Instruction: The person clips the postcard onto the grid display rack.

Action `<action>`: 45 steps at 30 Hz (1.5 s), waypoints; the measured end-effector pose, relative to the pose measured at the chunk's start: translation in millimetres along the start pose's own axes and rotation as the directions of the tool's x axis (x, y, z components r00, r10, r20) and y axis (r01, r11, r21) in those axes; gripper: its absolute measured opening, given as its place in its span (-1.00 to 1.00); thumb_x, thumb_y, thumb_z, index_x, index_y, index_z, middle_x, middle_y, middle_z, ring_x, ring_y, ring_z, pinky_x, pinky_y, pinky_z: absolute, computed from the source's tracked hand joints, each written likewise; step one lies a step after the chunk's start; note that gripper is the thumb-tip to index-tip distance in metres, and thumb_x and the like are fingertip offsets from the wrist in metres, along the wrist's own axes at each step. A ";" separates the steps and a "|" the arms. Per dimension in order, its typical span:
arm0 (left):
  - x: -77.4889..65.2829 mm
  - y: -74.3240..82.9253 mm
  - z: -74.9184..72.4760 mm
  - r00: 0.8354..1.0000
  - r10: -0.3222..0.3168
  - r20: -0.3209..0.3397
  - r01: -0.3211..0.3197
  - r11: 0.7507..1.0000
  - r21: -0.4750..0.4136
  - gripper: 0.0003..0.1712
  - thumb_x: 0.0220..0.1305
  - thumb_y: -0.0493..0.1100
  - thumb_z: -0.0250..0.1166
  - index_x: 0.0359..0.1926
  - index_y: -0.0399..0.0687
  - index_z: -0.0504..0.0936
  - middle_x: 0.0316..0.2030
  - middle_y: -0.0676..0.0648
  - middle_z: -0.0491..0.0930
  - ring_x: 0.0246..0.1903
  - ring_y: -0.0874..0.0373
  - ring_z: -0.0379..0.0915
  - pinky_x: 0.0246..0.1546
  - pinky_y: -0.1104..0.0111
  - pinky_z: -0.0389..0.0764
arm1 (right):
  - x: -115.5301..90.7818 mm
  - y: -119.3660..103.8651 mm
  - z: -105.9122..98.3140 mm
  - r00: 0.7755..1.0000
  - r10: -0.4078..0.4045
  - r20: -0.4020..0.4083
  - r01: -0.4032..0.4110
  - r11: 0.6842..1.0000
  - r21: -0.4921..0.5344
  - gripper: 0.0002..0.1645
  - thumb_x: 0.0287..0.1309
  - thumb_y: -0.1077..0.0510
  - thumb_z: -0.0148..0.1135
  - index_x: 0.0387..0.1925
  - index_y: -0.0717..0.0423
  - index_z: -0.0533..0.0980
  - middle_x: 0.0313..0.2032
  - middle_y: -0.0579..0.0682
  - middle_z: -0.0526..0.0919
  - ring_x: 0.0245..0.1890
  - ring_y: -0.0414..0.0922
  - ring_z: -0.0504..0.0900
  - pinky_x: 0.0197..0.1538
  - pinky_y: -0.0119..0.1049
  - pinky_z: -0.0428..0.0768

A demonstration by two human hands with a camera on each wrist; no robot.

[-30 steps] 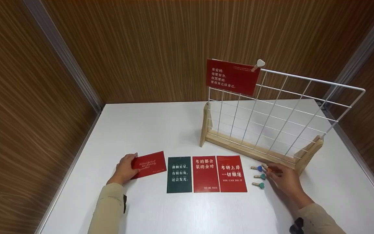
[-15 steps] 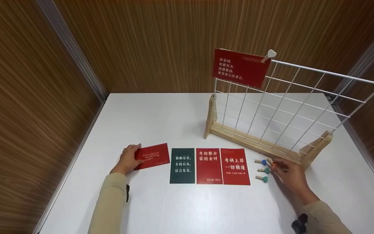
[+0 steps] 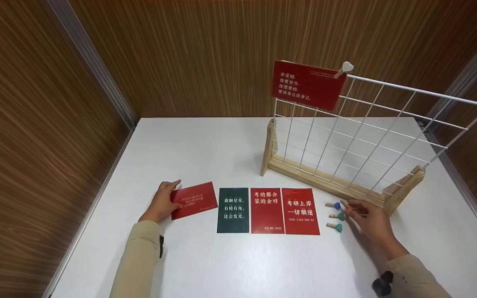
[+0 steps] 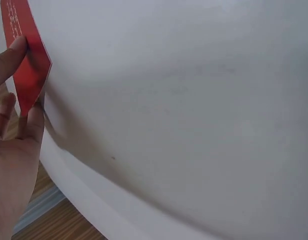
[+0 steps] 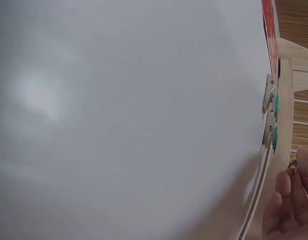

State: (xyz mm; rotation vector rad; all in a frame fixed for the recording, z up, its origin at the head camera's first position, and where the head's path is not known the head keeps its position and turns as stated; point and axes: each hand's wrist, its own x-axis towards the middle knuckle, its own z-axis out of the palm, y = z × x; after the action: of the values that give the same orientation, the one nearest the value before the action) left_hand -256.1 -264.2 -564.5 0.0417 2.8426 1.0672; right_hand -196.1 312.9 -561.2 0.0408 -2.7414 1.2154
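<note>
From my post I watched the person's left hand pinch a red card with white script by its left end, the thumb on the printed face and fingers underneath, as the left wrist view showed. That card was slanted and lay just left of a dark green card. Right of the green one I saw two upright red cards in line, a middle red card and an end red card, all on the white surface. The right hand pinched a small wooden clip between thumb and fingertips, near the front of the wooden stand; I could not make out the clip's whole shape. Just left of those fingertips lay a blue-heart clip, with two green-heart clips nearer me. The stand held up a white wire grid, and at its upper left corner hung another red card, the hanging card, pinned at its top right by a white-heart clip.
</note>
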 end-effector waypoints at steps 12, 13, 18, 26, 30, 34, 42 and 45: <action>-2.7 3.7 -26.4 0.998 -0.057 -0.022 0.053 0.987 -0.153 -0.21 0.06 -0.56 0.27 0.35 -0.28 0.26 -0.01 -0.30 0.47 -0.06 -0.11 0.43 -0.04 0.12 0.51 | 4.8 -19.3 -12.7 0.998 0.033 0.055 -0.033 0.999 -0.005 -0.61 0.16 0.27 0.29 0.04 0.28 0.55 -0.13 0.22 0.63 -0.12 0.14 0.61 -0.24 -0.52 0.57; -3.0 4.6 -28.9 0.997 -0.069 -0.021 0.065 0.984 -0.168 -0.24 0.08 -0.55 0.27 0.33 -0.28 0.28 -0.02 -0.30 0.48 -0.06 -0.11 0.44 -0.03 0.12 0.51 | 5.4 -21.0 -13.1 0.999 0.022 0.046 -0.022 1.000 -0.003 -0.62 0.15 0.27 0.30 0.03 0.28 0.56 -0.14 0.22 0.63 -0.13 0.14 0.62 -0.27 -0.57 0.54; -2.2 7.2 -38.2 0.998 -0.040 -0.043 0.031 0.981 -0.194 -0.46 0.09 -0.53 0.28 0.14 -0.36 0.45 -0.13 -0.28 0.55 -0.14 -0.09 0.48 -0.11 0.18 0.55 | 8.4 -27.5 -14.5 0.997 -0.075 -0.024 0.076 0.996 0.040 -0.64 0.08 0.35 0.33 -0.03 0.30 0.59 -0.18 0.22 0.65 -0.22 0.01 0.67 -0.26 -0.65 0.51; -3.5 8.1 -45.4 0.997 0.020 -0.071 -0.035 0.977 -0.212 -0.66 0.12 -0.49 0.30 -0.03 -0.36 0.58 -0.17 -0.25 0.62 -0.19 -0.06 0.53 -0.13 0.19 0.57 | 12.4 -36.2 -19.8 0.993 -0.115 -0.036 0.117 0.991 0.060 -0.66 0.08 0.33 0.35 -0.06 0.28 0.61 -0.16 0.22 0.65 -0.32 -0.33 0.63 -0.28 -0.66 0.50; -5.3 9.9 -47.9 0.996 0.037 -0.075 -0.053 0.971 -0.235 -0.65 0.14 -0.48 0.29 0.00 -0.38 0.59 -0.12 -0.29 0.60 -0.16 -0.09 0.55 -0.13 0.20 0.59 | 12.5 -41.2 -23.1 0.996 -0.090 -0.021 0.092 0.992 0.091 -0.65 0.09 0.30 0.34 -0.04 0.30 0.60 -0.14 0.24 0.65 -0.32 -0.38 0.60 -0.30 -0.63 0.53; -5.8 12.1 -50.6 0.998 0.027 -0.064 -0.044 0.960 -0.277 -0.62 0.17 -0.46 0.28 0.05 -0.38 0.57 -0.07 -0.32 0.58 -0.14 -0.08 0.55 -0.16 0.25 0.62 | 12.5 -45.8 -25.5 0.998 -0.059 -0.017 0.060 0.988 0.140 -0.62 0.08 0.26 0.36 -0.03 0.32 0.59 -0.13 0.25 0.64 -0.33 -0.41 0.57 -0.29 -0.60 0.55; -4.1 20.1 -58.0 0.999 0.000 -0.041 -0.015 0.936 -0.352 -0.59 0.22 -0.44 0.23 0.11 -0.35 0.54 -0.01 -0.33 0.55 -0.08 -0.08 0.55 -0.14 0.27 0.62 | 17.7 -52.1 -29.2 1.000 -0.022 0.008 0.020 0.972 0.234 -0.60 0.07 0.31 0.36 -0.02 0.35 0.57 -0.13 0.25 0.61 -0.32 -0.36 0.57 -0.29 -0.54 0.57; -2.9 24.7 -60.9 0.999 0.025 -0.043 -0.039 0.931 -0.363 -0.60 0.23 -0.44 0.23 0.11 -0.37 0.54 -0.02 -0.35 0.55 -0.10 -0.07 0.56 -0.15 0.28 0.62 | 19.1 -55.5 -31.0 0.999 -0.033 0.006 0.031 0.965 0.261 -0.59 0.08 0.29 0.36 -0.01 0.36 0.56 -0.12 0.24 0.61 -0.30 -0.38 0.57 -0.26 -0.55 0.57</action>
State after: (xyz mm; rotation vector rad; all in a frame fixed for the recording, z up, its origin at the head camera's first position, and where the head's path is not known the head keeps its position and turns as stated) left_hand -260.0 -285.7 -502.4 0.0381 2.6325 1.5985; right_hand -206.8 299.2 -497.1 0.1189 -2.5582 1.5624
